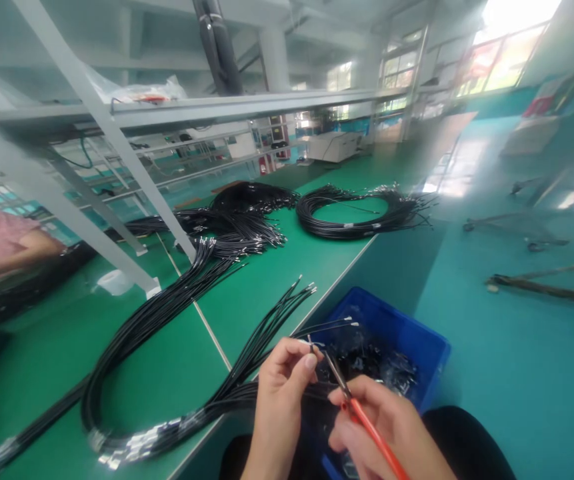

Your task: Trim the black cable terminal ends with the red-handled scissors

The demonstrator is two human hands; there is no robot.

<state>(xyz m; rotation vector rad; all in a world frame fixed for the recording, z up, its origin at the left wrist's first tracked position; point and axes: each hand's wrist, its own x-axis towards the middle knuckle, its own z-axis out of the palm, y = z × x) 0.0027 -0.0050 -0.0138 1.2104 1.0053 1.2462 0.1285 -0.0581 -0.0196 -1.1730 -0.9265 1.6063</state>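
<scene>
My left hand is closed in a pinch on the stripped end of a black cable, with a pale strand showing beside the fingertips. In my right hand is a red-handled tool with slim metal jaws; whether it is pliers or scissors I cannot tell. Its tip lies close to the pinched cable end. A bundle of black cables runs under my hands from the table. Several of its ends with pale tips fan out beyond my left hand. Fingers hide part of the cable.
A blue bin with dark scraps and clear plastic stands below my hands. The green table bears a curved cable bundle, a coil and more cable piles. Shelf posts rise at the left, near another person's arm.
</scene>
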